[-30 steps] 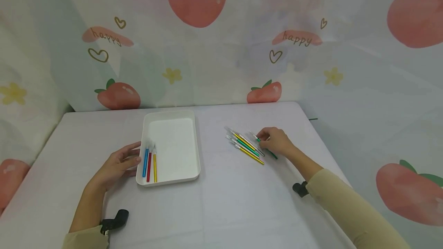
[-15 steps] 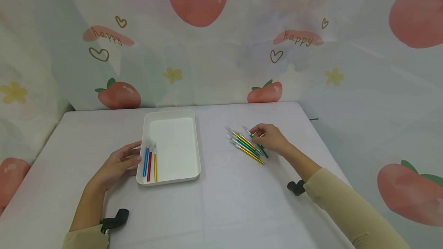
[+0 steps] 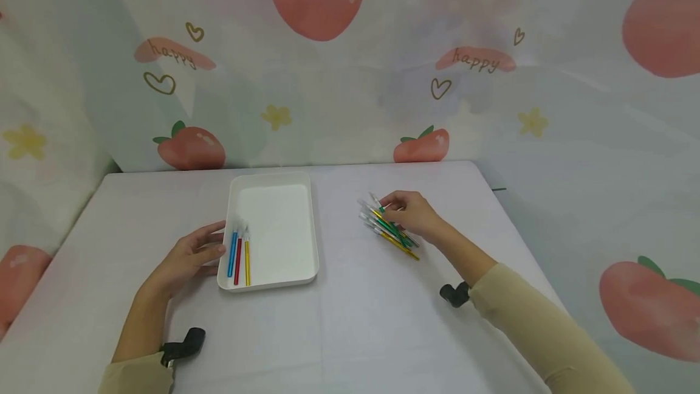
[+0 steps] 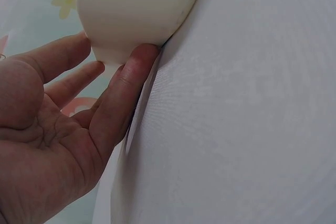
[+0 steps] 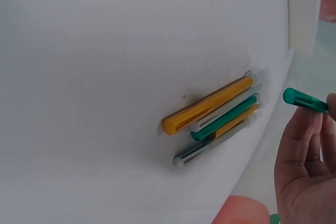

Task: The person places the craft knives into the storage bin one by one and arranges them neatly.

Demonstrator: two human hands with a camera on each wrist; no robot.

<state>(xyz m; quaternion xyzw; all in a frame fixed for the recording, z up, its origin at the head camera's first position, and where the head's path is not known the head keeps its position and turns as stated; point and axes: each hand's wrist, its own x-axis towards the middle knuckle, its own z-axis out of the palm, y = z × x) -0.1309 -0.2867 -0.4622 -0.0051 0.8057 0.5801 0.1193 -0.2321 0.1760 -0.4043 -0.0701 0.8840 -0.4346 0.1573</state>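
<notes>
Slanting, tip away and leftward, a green pen [image 5: 304, 100] is pinched by the right-hand grip [image 3: 411, 213] over the pen pile [image 5: 226, 118], with the white tray [image 3: 284, 239] lying well leftward, touched by the nearer left-hand grip [image 3: 187, 259], fingers loosely spread.

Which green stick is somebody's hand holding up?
The green stick pinched in the right hand. The other green stick isn't held: it lies in the pile on the table.
</notes>
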